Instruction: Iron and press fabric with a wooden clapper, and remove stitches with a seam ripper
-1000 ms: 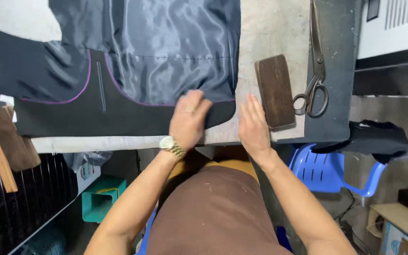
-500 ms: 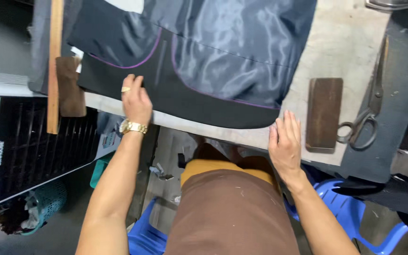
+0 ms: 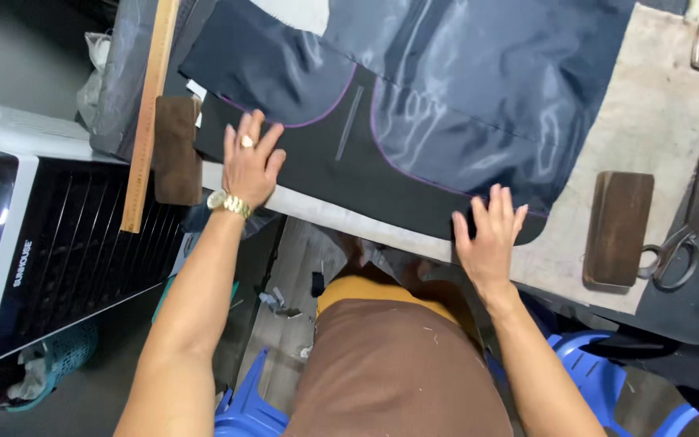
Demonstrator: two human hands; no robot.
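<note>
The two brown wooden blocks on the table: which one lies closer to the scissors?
The block at the right, beside the scissors and past the right hand. The other block lies far off, by the wooden ruler and the left hand.

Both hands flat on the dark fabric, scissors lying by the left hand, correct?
Not quite. The head view shows both the left hand and right hand flat on the fabric, but the scissors lie to the right, beyond the right hand.

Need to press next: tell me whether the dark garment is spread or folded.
Spread: the dark garment lies flat on the table, both hands pressing it.
</note>
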